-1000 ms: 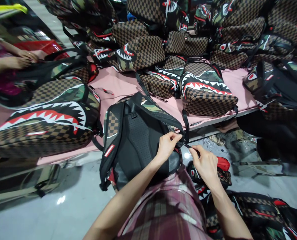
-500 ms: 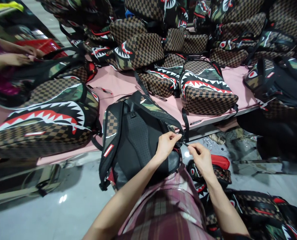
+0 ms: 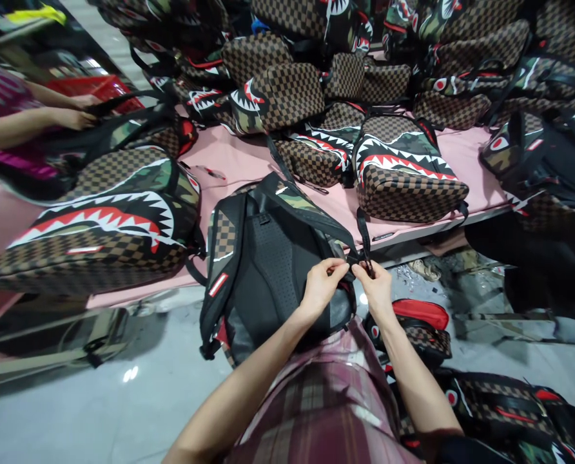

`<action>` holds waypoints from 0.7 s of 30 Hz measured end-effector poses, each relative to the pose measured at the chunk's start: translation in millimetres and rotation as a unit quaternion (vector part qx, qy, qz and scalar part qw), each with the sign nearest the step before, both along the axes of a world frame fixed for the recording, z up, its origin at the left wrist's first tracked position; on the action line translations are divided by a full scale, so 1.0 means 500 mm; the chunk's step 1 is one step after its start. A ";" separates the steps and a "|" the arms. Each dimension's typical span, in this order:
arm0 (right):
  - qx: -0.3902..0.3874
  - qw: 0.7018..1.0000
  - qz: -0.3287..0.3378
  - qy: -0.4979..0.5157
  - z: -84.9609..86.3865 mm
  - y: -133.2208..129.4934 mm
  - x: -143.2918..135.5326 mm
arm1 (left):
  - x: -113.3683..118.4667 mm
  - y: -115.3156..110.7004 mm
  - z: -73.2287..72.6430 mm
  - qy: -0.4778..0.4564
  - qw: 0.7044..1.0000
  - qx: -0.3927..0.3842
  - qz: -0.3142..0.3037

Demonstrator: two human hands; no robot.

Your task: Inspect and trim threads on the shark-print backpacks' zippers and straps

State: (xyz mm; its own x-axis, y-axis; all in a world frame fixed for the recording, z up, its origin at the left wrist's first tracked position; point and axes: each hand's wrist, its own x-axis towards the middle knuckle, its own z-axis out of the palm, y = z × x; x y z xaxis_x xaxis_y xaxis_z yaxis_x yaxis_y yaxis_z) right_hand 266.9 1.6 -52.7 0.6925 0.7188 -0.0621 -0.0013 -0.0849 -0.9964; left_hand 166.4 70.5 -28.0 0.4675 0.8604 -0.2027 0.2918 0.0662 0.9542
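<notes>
A black backpack [image 3: 268,264] with checkered and camouflage sides leans against the pink table's front edge, its padded back panel facing me. My left hand [image 3: 322,285] pinches the lower end of its right shoulder strap. My right hand [image 3: 375,287] sits right beside it, pinching the thin black strap end [image 3: 365,248] that hangs there. The fingertips of both hands nearly touch at the strap's buckle.
The pink table [image 3: 234,161] is heaped with brown checkered shark-mouth backpacks [image 3: 398,174]; a large backpack [image 3: 98,219] lies at left. Another person's hands [image 3: 69,116] handle a bag at far left. More bags [image 3: 423,328] lie on the grey floor at lower right.
My right hand has moved up and left, closing the gap to my left hand at the strap. The view has shifted slightly.
</notes>
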 end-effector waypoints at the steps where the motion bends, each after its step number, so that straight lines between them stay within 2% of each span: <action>1: 0.009 1.000 0.001 0.005 -0.003 0.000 0.003 | -0.004 -0.006 0.000 0.004 0.999 -0.041 0.004; 4: 0.028 0.999 -0.006 0.023 -0.013 -0.003 0.008 | -0.011 -0.020 0.002 -0.009 0.975 -0.218 -0.040; 6: 0.035 0.998 -0.027 0.043 -0.018 -0.005 0.007 | -0.013 -0.024 0.003 -0.046 0.954 -0.292 -0.055; 9: 0.040 0.994 -0.056 0.088 -0.018 -0.001 0.003 | -0.013 -0.030 -0.002 -0.095 0.949 -0.299 -0.022; 12: 0.047 0.986 -0.063 0.150 -0.014 0.008 -0.004 | -0.011 -0.043 -0.018 -0.166 0.940 -0.296 0.033; 15: 0.057 0.970 -0.055 0.229 -0.013 0.018 -0.012 | -0.008 -0.059 -0.039 -0.280 0.890 -0.344 0.103; 17: 0.056 0.960 -0.041 0.271 -0.013 0.024 -0.016 | -0.007 -0.063 -0.048 -0.332 0.859 -0.374 0.112; 19: 0.052 0.955 -0.037 0.289 -0.013 0.026 -0.016 | -0.008 -0.061 -0.051 -0.336 0.864 -0.365 0.081; 21: 0.050 0.956 -0.042 0.287 -0.011 0.026 -0.011 | -0.009 -0.053 -0.046 -0.305 0.892 -0.331 0.045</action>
